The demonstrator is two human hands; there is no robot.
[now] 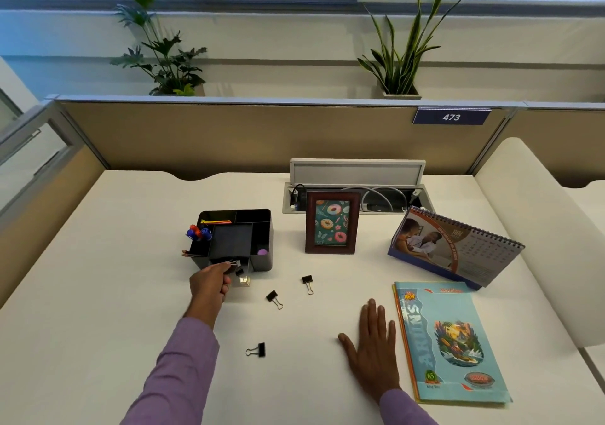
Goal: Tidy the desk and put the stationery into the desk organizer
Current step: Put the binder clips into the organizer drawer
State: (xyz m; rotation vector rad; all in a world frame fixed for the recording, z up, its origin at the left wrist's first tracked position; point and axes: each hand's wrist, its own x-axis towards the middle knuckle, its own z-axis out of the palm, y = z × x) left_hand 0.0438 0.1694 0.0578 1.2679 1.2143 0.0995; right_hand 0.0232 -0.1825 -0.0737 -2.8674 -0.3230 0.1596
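From the head view, a binder clip (234, 263) was pinched in the left hand (209, 282) at the open drawer (241, 277) of the desk organizer (262, 244), apparently for dropping in. Three clips lay loose nearby. The right hand (373, 342) was pressed flat on the desk (114, 277), holding nothing.

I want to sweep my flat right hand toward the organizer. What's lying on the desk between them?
In the head view, two black binder clips lie between the right hand and the organizer; otherwise bare desktop.
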